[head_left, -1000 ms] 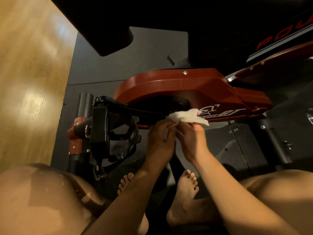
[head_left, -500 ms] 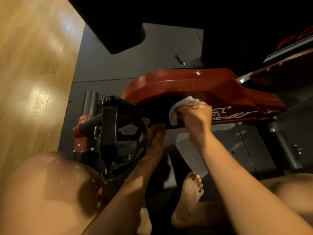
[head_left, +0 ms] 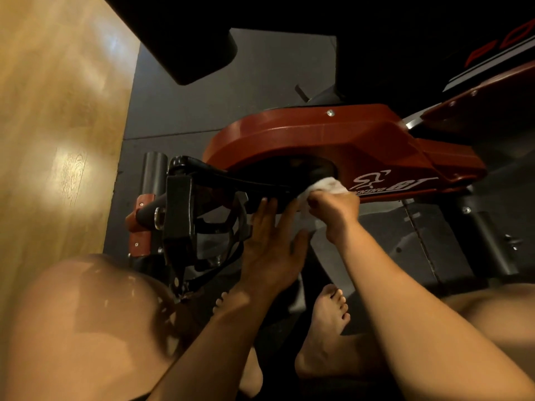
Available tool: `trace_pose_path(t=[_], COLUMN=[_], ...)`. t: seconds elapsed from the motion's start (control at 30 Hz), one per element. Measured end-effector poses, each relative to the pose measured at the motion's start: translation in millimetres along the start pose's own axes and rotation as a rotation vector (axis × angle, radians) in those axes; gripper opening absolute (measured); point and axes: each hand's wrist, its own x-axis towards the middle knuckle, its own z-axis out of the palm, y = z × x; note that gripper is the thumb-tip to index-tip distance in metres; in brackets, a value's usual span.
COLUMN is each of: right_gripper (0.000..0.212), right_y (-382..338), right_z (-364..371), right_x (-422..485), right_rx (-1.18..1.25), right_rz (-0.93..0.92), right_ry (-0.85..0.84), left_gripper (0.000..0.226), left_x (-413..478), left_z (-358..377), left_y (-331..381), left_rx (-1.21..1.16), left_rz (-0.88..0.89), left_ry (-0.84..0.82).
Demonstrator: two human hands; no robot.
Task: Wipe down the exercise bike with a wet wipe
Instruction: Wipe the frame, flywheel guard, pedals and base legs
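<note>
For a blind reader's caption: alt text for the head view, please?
A person's right hand holds a white wet wipe against the black crank arm of the exercise bike, by its red drive cover. The left hand touches the crank arm with straight fingers, near the pedal.

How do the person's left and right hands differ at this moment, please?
Grip: the right hand grips the wet wipe in curled fingers; the left hand holds nothing, its fingers straight.
Contact: the right hand presses the wipe where the crank arm meets the red cover; the left hand's fingertips touch the crank arm nearer the pedal.
Both are at the bike's crank.
</note>
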Motion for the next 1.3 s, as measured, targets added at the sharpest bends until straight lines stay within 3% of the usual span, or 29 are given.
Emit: trace_pose_path(t=[0.1,0.2,0.3,0.43,0.57,0.63,0.7,0.87,1.03,1.07,1.13,1.23,1.3], right_gripper=[0.014,0.011,0.019,0.021,0.017,0.022,0.033,0.033,0.027,0.028,0.036,0.036,0.036], right_y=[-12,-28,-20,-9,-47,-58,-43,-21,-40,-34,-15,4,4], right_z=[-10,-20,-23,-33,-53,-54,-53,-59,-19,-19,-33,-57,-50], right_x=[-3,-14,-13,-13,-14,-11,-6,-8,-25,-22,-9,7,8], right_rx=[0.125,0.331,0.260,-0.039,-0.040,-0.195,-0.289,-0.133,-0.317,-0.326,-0.226,-0.095,-0.048], right_rz=[-0.027,-0.194,-0.270,-0.250,-0.633,-0.822,-0.900,-0.699,-1.157,-1.176,-1.017,-0.543,-0.424], right_ry=[0.109,0.176,0.287,0.411,0.586,0.636,0.657,0.741,0.556,0.543,0.632,0.767,0.767], left_gripper=[0.066,0.068,0.072,0.077,0.083,0.077,0.078,0.095,0.093,0.095,0.101,0.101,0.100], left_x=[-6,-10,-12,-1,11,17,27,35,36,35,33,33,34], left_z=[4,10,12,-8,-30,-40,-50,-58,-59,-60,-61,-64,-62], left_y=[3,8,20,35,46,51,49,36,31,30,30,28,28], left_rx=[0.269,0.436,0.509,0.525,0.581,0.582,0.521,0.494,0.479,0.486,0.500,0.518,0.507], left_rz=[0.055,0.113,0.243,0.347,0.355,0.329,0.270,0.299,0.323,0.320,0.326,0.345,0.348], left_ry=[0.037,0.089,0.225,0.369,0.459,0.548,0.617,0.620,0.601,0.588,0.570,0.597,0.608])
